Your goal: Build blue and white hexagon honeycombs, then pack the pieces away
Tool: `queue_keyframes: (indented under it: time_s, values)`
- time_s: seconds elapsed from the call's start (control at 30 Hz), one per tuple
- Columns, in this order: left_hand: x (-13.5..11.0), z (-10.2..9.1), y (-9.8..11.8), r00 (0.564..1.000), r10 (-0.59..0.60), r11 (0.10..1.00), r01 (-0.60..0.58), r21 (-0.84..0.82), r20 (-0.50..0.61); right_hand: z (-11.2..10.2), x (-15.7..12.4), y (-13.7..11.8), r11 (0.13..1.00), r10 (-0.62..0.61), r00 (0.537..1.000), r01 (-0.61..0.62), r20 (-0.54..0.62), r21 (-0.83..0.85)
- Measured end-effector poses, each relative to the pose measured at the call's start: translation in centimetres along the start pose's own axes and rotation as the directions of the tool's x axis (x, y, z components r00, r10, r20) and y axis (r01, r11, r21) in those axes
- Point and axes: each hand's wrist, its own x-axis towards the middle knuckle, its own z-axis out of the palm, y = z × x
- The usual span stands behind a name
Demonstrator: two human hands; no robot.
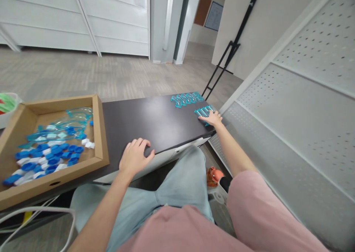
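My left hand rests on the front edge of the dark tabletop, its thumb apart from the fingers and nothing in it. At the table's right end, my right hand lies over a row of clear teal plastic pieces, thumb stretched to one side and fingers spread. It touches these pieces and partly covers them. Just beyond them lies a second row of curved clear teal pieces, lined up side by side.
To the left stands a cardboard box with several blue and white caps and clear teal curved pieces. A white bowl sits behind it. A perforated white panel borders the right side. White cables hang lower left.
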Motion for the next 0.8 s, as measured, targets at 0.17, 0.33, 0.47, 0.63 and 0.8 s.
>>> queue_keyframes:
  time_s: [0.17, 0.33, 0.47, 0.63, 0.8]
  values:
    - [0.0, -0.2, 0.2, 1.0, -0.024, 1.0, 0.024, -0.002, 0.015, 0.6, -2.1, -2.7, 0.982, -0.181, 0.983, 0.182, 0.034, -0.051]
    - [0.0, -0.8, 0.6, 0.996, -0.09, 0.991, 0.092, -0.102, 0.028, 2.7, -7.0, -8.5, 0.924, -0.382, 0.924, 0.381, 0.004, 0.036]
    - [0.4, -1.2, 0.3, 0.986, -0.165, 0.944, 0.167, -0.285, 0.03, 4.7, -12.0, -13.7, 0.834, -0.51, 0.857, 0.514, -0.076, 0.201]
    - [1.4, -0.1, 0.3, 0.952, -0.302, 0.735, 0.261, -0.626, 0.042, 6.7, -18.9, -19.0, 0.732, -0.592, 0.797, 0.594, -0.121, 0.335]
    - [2.5, 2.1, 0.8, 0.876, -0.478, 0.343, 0.253, -0.904, 0.064, 7.3, -22.8, -20.8, 0.683, -0.628, 0.765, 0.631, -0.145, 0.369]
